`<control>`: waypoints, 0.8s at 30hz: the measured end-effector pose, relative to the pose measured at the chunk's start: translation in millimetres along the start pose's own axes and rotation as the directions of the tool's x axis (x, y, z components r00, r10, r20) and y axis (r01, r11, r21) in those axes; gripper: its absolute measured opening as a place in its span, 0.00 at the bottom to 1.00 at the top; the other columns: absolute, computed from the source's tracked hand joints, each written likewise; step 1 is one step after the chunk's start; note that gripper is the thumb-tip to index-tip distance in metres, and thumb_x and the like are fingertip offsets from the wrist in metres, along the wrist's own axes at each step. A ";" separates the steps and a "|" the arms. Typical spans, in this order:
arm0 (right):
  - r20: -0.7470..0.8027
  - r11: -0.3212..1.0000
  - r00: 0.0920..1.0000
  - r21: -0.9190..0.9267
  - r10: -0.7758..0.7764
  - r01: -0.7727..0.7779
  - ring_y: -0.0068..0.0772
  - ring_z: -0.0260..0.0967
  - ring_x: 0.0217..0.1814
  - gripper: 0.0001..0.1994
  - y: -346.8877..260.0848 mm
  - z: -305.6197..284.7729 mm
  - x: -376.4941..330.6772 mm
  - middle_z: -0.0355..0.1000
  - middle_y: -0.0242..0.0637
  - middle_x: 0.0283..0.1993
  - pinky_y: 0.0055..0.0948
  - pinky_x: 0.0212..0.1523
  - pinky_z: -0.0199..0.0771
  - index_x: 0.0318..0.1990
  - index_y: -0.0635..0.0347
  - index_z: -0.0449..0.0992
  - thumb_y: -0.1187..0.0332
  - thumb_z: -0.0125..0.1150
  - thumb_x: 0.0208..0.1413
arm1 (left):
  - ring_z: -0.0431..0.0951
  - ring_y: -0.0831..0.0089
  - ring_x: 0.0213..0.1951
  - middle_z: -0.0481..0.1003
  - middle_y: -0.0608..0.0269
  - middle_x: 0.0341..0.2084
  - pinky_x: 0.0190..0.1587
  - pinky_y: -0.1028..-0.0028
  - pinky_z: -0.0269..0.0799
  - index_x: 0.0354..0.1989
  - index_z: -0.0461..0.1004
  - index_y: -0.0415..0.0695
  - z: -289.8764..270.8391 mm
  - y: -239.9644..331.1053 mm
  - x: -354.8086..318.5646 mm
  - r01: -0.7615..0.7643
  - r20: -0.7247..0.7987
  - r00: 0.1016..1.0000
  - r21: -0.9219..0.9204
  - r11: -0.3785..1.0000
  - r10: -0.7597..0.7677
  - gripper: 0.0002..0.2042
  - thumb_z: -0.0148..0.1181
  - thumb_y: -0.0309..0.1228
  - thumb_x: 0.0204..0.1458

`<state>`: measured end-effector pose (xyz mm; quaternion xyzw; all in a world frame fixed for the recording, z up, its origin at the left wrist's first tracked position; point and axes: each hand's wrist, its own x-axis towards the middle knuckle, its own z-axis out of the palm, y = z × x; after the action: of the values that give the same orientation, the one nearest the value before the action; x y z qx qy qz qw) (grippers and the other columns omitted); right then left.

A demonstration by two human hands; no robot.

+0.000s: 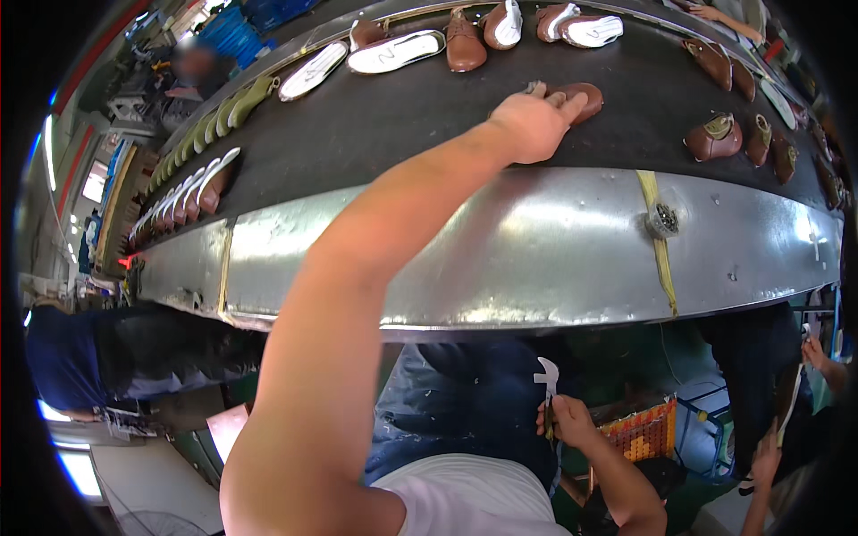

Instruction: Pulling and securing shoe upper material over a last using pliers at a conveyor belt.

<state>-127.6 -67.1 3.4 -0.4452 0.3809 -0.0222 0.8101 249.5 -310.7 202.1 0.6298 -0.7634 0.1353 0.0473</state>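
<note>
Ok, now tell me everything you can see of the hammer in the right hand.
The hammer looks small, with a pale, shiny head, metal by its look: one end curves, the other is stubby. In the picture the head sits above the right hand, whose fingers close round the darker handle, hiding much of it; the handle's material is unclear. It appears near the dark blue trousers, below the bench's metal front in view.

the left arm (349,255) stretched forward; the left hand (534,125) was palm down, curled; the right hand (572,420) was closed, low.
</note>
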 end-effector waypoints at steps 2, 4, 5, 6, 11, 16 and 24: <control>0.002 1.000 1.000 0.027 -0.005 0.005 0.37 0.75 0.31 0.23 -1.4 -4.4 11.7 0.74 0.43 0.33 0.34 0.35 0.76 0.42 0.68 0.71 0.52 0.40 0.70 | 0.80 0.51 0.39 0.79 0.50 0.42 0.44 0.57 0.76 0.55 0.69 0.45 0.3 -29.0 1.2 -0.168 -0.374 0.927 -0.413 0.895 0.002 0.17 0.50 0.32 0.57; 0.024 0.999 1.000 0.041 -0.020 0.019 0.37 0.75 0.31 0.24 -10.0 -8.3 29.0 0.74 0.43 0.33 0.34 0.35 0.76 0.42 0.68 0.71 0.52 0.40 0.70 | 0.81 0.53 0.36 0.81 0.53 0.33 0.41 0.59 0.78 0.47 0.75 0.46 8.8 -81.4 -10.4 0.003 -0.366 0.878 -0.639 0.769 -0.307 0.12 0.52 0.33 0.56; 0.048 0.999 0.999 0.043 0.012 -0.014 0.36 0.75 0.30 0.23 -17.1 -7.6 37.2 0.74 0.43 0.32 0.33 0.34 0.77 0.41 0.70 0.71 0.54 0.38 0.71 | 0.82 0.54 0.34 0.81 0.53 0.31 0.40 0.60 0.78 0.46 0.76 0.46 23.6 -121.9 -14.8 0.113 -0.358 0.818 -0.669 0.735 -0.451 0.12 0.52 0.33 0.57; 0.043 0.997 0.998 0.052 0.050 -0.052 0.35 0.76 0.29 0.23 -22.1 -12.5 41.0 0.74 0.42 0.31 0.32 0.34 0.77 0.41 0.71 0.71 0.56 0.36 0.71 | 0.82 0.54 0.35 0.81 0.52 0.32 0.41 0.60 0.78 0.46 0.75 0.44 24.9 -143.7 -15.4 0.312 -0.359 0.780 -0.486 0.816 -0.513 0.13 0.53 0.34 0.57; 0.025 0.967 0.970 0.082 0.242 -0.243 0.37 0.76 0.33 0.18 -51.0 -12.5 59.4 0.74 0.44 0.33 0.36 0.34 0.78 0.43 0.68 0.71 0.60 0.39 0.71 | 0.42 0.50 0.73 0.37 0.47 0.73 0.71 0.55 0.48 0.72 0.42 0.42 67.6 -282.0 -25.5 0.809 -0.085 0.587 0.070 0.583 -0.805 0.43 0.57 0.47 0.53; 0.176 0.943 0.972 -0.318 0.156 -0.094 0.36 0.76 0.37 0.12 -78.8 -6.9 70.7 0.75 0.44 0.37 0.35 0.40 0.79 0.47 0.65 0.70 0.83 0.54 0.55 | 0.49 0.52 0.72 0.50 0.46 0.71 0.70 0.48 0.44 0.72 0.39 0.38 76.8 -371.3 -26.8 0.821 0.118 0.509 0.232 0.522 -0.853 0.55 0.64 0.59 0.45; -0.019 0.887 0.902 0.195 0.431 -0.419 0.39 0.77 0.37 0.09 -82.1 8.5 56.8 0.75 0.43 0.33 0.33 0.37 0.77 0.47 0.65 0.70 0.70 0.45 0.67 | 0.79 0.70 0.42 0.79 0.56 0.40 0.36 0.70 0.80 0.45 0.78 0.32 86.2 -342.2 -37.3 0.828 0.408 0.435 -0.531 0.179 -0.803 0.34 0.76 0.51 0.39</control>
<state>-57.1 -131.8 32.7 -0.2726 0.4902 0.1064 0.8210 598.9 -356.5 160.6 0.8744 -0.3009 -0.2060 0.3202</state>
